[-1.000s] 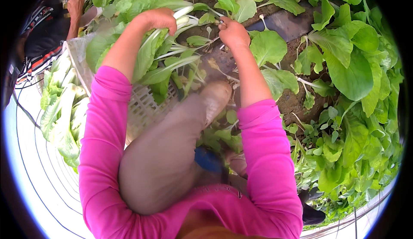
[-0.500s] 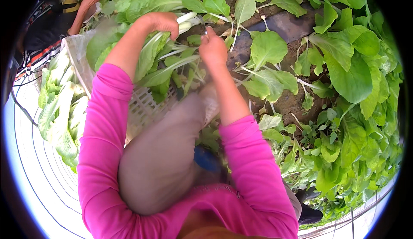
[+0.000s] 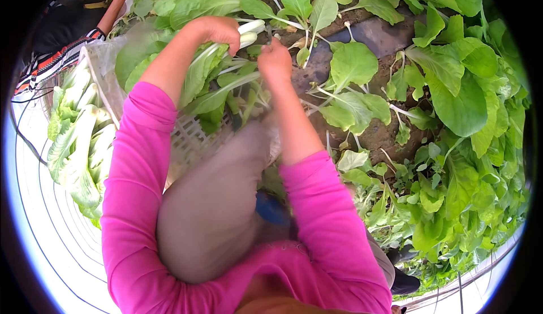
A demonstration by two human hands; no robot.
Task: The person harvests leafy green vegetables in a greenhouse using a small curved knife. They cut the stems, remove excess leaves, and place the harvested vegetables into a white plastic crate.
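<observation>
My left hand [image 3: 219,31] is closed around leafy greens, whose thick white stem ends [image 3: 249,33] stick out to the right past my fingers. Broad green leaves [image 3: 203,68] from the bunch hang below my wrist. Just right of the stem ends, my right hand [image 3: 275,60] is in a fist around a small knife [image 3: 269,32]. Its thin dark blade points away from me, close to the cut-looking white ends; its handle is hidden in my fingers. Loose leaves with pale stalks lie around both hands.
Below the greens stands a white lattice crate [image 3: 195,138], partly behind my knee. Harvested greens [image 3: 85,150] are heaped at the left. A co-worker's arm [image 3: 121,3] reaches in at the upper left. Leafy plants [image 3: 464,93] grow densely on the right, beside brown soil [image 3: 390,138].
My right hand has shifted slightly left and toward me, and the blade stands more upright. My left hand stays nearly in place. The co-worker's hand has moved out of view at the top.
</observation>
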